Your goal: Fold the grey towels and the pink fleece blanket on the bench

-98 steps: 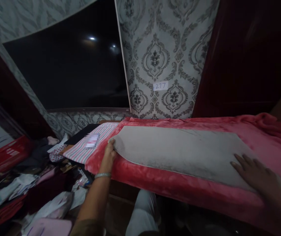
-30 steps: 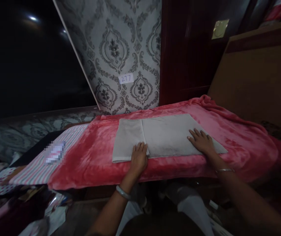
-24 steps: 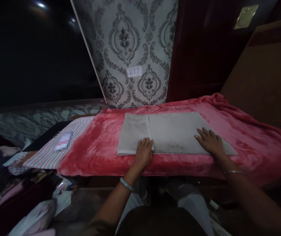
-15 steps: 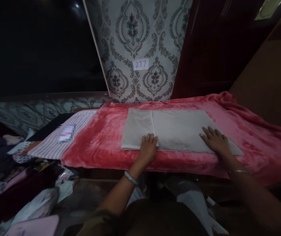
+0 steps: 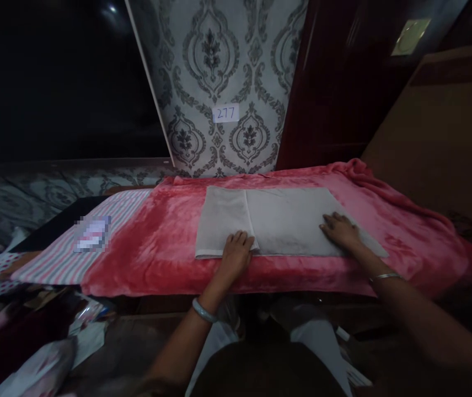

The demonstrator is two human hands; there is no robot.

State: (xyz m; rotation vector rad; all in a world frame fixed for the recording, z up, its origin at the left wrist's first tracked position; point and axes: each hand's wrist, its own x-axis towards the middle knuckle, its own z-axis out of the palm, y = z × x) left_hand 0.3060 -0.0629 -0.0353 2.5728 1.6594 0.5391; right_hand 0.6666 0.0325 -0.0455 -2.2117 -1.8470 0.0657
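A grey cloth (image 5: 288, 218) lies flat on a red plush blanket (image 5: 145, 242). Its left part is folded over to the right, and the fold's pale edge runs across the cloth left of its middle. On the near corner of that folded flap rests my left hand (image 5: 238, 251), palm down with fingers stretched out. My right hand (image 5: 341, 230) lies spread on the cloth near its right end, where the cloth tapers to a point. Neither hand has its fingers closed round anything.
Left of the blanket is a striped cloth (image 5: 107, 212) with a blurred phone-like object (image 5: 92, 234) on it. A large dark screen (image 5: 54, 82) stands behind. Clothes and bags (image 5: 41, 364) are heaped low at the left. A brown panel (image 5: 446, 121) rises at the right.
The view has turned slightly to the right, so everything appears shifted left. Both hands stay on the grey cloth at nearly the same spots, and its fold looks the same.
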